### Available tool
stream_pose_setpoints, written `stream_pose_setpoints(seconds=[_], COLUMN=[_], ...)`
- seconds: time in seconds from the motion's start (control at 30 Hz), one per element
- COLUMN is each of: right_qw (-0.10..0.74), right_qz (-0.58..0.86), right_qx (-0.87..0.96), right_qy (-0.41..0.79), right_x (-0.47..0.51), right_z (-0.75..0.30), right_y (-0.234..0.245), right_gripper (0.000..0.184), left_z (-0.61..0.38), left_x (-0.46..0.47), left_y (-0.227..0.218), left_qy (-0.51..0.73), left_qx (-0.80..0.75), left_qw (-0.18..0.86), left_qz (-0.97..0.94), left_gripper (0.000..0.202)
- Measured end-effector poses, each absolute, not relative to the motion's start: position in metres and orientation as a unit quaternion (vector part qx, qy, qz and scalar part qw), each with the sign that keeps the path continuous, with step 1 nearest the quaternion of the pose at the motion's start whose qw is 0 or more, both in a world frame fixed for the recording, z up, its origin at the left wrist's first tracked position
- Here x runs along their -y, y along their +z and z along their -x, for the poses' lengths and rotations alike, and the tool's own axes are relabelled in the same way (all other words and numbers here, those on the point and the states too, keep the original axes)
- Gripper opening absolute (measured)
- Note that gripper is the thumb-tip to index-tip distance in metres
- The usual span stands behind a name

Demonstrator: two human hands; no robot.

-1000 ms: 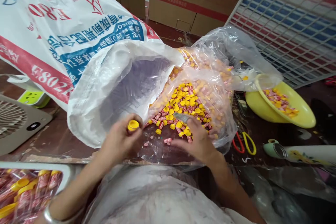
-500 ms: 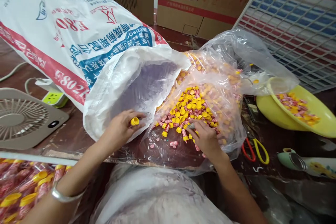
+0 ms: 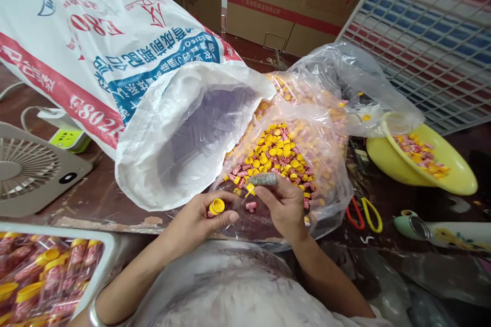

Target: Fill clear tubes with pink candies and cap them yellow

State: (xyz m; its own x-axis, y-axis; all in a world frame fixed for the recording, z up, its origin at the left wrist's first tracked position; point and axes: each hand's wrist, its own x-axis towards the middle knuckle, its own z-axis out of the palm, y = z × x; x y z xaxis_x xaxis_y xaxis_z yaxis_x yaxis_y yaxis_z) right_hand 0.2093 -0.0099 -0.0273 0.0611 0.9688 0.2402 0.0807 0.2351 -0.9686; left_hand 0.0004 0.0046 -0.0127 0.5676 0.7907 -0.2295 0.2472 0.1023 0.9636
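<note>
Crowding both hands (image 3: 201,217): sack (image 3: 136,163), bag (image 3: 305,111)

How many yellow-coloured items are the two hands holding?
2: the left hand holds a cylindrical container with a round yellow plastic top; the right hand pinches a smaller yellow plastic piece. More could be hidden inside the grips.

Small jar (image 3: 217,207): yellow rim, pinkish-red below. Cap (image 3: 250,189): plain yellow. Finger wrap (image 3: 264,179): speckled grey. Piled pieces (image 3: 276,149): yellow tops, red-and-white printed bodies. Sack (image 3: 146,61), 10 o'clock: white, blue and red bands, red/blue lettering. Grid rack (image 3: 356,10), 2 o'clock: white; striped material (image 3: 410,10) red, white, blue. Basin (image 3: 385,163), 3 o'clock: yellow. Scissors (image 3: 362,219), 4 o'clock: one red loop, one yellow. Counter (image 3: 103,184): dark reddish-brown.
</note>
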Motion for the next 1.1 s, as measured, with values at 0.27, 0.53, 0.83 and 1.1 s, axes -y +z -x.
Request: stream_pose_setpoints(seconds=[0.27, 0.53, 0.83, 1.1], right_qw=[0.412, 0.187, 0.149, 0.382], right_qz=[0.568, 0.534, 0.519, 0.448], right_qx=[0.661, 0.818, 0.838, 0.743], right_qy=[0.266, 0.105, 0.079, 0.319], right_x=[0.004, 0.018, -0.008, 0.002], right_z=[-0.249, -0.246, -0.205, -0.227], right_y=[-0.039, -0.050, -0.065, -0.006], right_gripper=[0.011, 0.013, 0.013, 0.018], left_z=[0.051, 0.062, 0.051, 0.026], left_x=[-0.005, -0.005, 0.006, 0.010], left_y=[-0.016, -0.014, -0.010, -0.022], left_qy=[0.284, 0.249, 0.219, 0.183], left_qx=[-0.529, -0.586, -0.533, -0.489], left_qw=[0.542, 0.433, 0.487, 0.480], left_qz=[-0.588, -0.639, -0.657, -0.705], left_gripper=[0.037, 0.040, 0.033, 0.031])
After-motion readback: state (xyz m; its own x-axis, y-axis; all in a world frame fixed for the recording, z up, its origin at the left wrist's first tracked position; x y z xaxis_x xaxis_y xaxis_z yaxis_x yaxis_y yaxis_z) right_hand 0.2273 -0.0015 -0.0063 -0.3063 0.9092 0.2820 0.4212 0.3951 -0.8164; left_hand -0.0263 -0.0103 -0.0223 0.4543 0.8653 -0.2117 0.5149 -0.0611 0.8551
